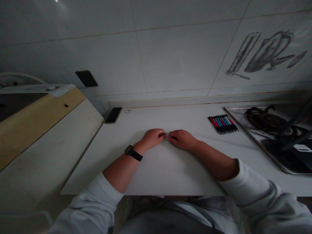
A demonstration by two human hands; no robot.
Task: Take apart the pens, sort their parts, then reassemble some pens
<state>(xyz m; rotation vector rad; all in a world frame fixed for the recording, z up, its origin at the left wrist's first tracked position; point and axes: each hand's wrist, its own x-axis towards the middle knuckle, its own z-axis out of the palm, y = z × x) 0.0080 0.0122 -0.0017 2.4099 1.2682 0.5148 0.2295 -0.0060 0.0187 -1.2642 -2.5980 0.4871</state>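
Note:
Both my hands rest on a white countertop (170, 169) near its middle, fingertips almost touching. My left hand (153, 137), with a black watch on its wrist, has its fingers curled into a pinch. My right hand (182, 139) is curled the same way, facing it. Something tiny may sit between the fingertips, too small to make out. A row of red, blue and black pens (223, 123) lies on the counter to the right of my right hand.
A dark phone (113, 115) lies at the counter's back left corner. A gas stove (275, 133) with a steel surround fills the right side. A white and yellow appliance (44, 130) stands at left. Tiled wall behind.

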